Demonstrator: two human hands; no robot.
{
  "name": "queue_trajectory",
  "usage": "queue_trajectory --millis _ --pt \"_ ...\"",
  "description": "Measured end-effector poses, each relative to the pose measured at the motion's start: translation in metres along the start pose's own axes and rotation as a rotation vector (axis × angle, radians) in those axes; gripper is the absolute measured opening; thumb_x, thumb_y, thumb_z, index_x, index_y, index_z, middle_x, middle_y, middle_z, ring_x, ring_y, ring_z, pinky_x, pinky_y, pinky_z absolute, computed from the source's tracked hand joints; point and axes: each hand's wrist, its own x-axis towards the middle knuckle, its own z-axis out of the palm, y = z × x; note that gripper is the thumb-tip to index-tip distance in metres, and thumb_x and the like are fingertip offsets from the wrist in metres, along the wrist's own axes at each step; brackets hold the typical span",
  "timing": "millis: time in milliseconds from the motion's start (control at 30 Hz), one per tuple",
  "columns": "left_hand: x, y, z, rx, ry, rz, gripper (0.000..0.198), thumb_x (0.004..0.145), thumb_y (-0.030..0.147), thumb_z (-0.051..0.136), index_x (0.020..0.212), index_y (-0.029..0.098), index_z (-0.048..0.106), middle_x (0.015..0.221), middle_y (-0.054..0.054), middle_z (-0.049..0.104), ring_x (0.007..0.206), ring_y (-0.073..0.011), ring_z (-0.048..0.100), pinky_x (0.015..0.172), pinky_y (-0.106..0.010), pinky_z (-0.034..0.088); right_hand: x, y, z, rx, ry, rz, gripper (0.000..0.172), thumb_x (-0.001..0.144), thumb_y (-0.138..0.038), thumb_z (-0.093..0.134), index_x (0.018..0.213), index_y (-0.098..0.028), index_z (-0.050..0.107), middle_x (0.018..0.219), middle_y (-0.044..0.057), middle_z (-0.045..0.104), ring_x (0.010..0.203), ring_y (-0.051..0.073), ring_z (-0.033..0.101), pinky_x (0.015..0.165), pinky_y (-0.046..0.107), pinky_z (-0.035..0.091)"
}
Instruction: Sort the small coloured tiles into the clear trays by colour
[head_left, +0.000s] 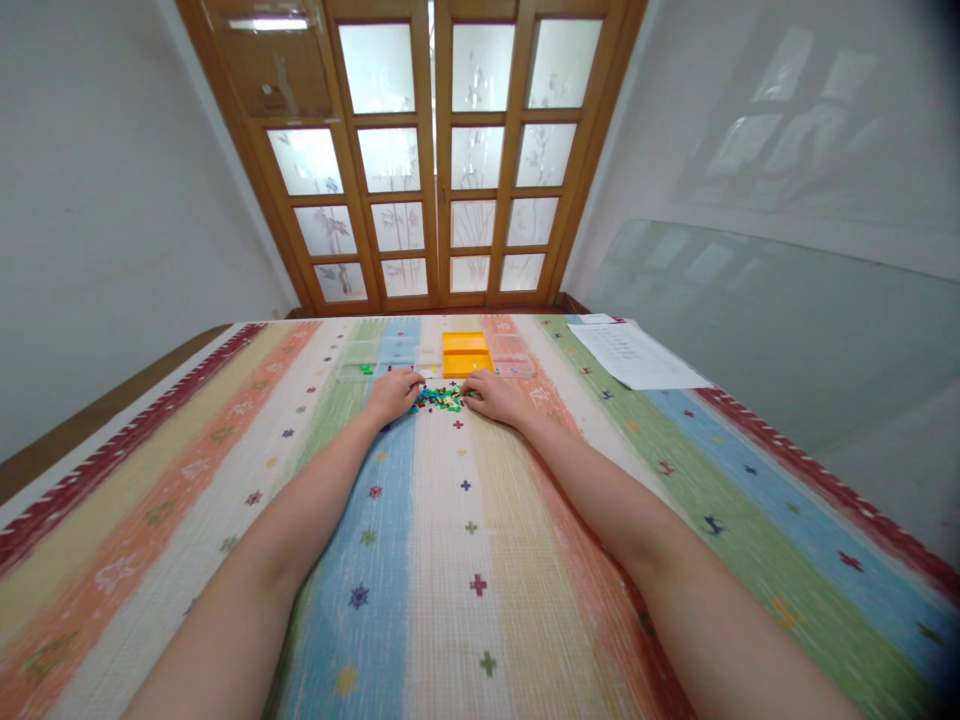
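Most pieces (441,399) lie between left hand (394,394) and right hand (495,395).
Clear tray (375,353) beyond holds few; hands curl, grip unclear.

Two bare arms enter from the lower edge: the left arm (300,540) from the lower left, the right arm (637,530) from the lower right. They come closer together toward the centre of the frame. There the left hand (395,395) and the right hand (495,397) are apart, with bent fingers (410,378) pointing inward; their grip is too small to judge.
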Motion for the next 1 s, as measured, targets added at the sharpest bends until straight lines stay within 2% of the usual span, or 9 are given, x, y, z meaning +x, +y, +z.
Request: queue_trajectory --millis 200,300,500,767,1000 --pt "0.0 0.045 -0.001 0.09 -0.175 0.264 0.03 0.101 0.029 0.05 0.118 0.025 0.074 0.106 -0.011 0.069 0.108 -0.0258 0.063 0.099 -0.038 0.046 0.0 0.0 0.005 0.004 0.037 -0.013 0.013 0.098 -0.026 0.066 0.103 -0.02 0.076 0.103 0.008 0.07 0.102 0.022 0.062 0.091 0.033 0.046" --pt "-0.001 0.055 0.003 0.113 -0.158 0.355 0.031 0.101 0.029 0.05 0.122 0.025 0.072 0.107 -0.011 0.068 0.108 -0.0262 0.062 0.098 -0.039 0.046 0.0 0.002 0.008 -0.022 0.038 -0.01 0.014 0.099 -0.028 0.066 0.105 -0.02 0.077 0.102 0.008 0.07 0.101 0.023 0.061 0.089 0.033 0.045" --pt "-0.003 0.054 0.008 0.116 -0.109 0.427 0.019 0.096 0.028 0.06 0.105 0.023 0.074 0.102 -0.009 0.067 0.103 -0.0249 0.061 0.094 -0.039 0.048 0.003 0.004 0.013 -0.017 0.042 0.008 0.011 0.097 -0.025 0.068 0.102 -0.021 0.078 0.102 0.008 0.07 0.1 0.022 0.061 0.089 0.032 0.043" --pt "-0.003 0.051 0.015 0.048 -0.067 0.376 0.018 0.097 0.029 0.059 0.102 0.023 0.075 0.103 -0.008 0.068 0.102 -0.0238 0.061 0.09 -0.037 0.048 0.005 0.007 0.013 0.024 0.081 0.06 0.007 0.094 -0.021 0.068 0.09 -0.019 0.074 0.091 0.005 0.069 0.089 0.021 0.059 0.081 0.03 0.041" --pt "-0.002 0.048 0.016 -0.019 -0.031 0.371 0.017 0.097 0.027 0.058 0.099 0.022 0.074 0.103 -0.009 0.069 0.103 -0.0235 0.062 0.091 -0.036 0.048 0.004 0.004 0.01 0.039 0.05 0.031 0.009 0.092 -0.02 0.067 0.094 -0.02 0.076 0.097 0.006 0.07 0.097 0.022 0.06 0.088 0.031 0.043"
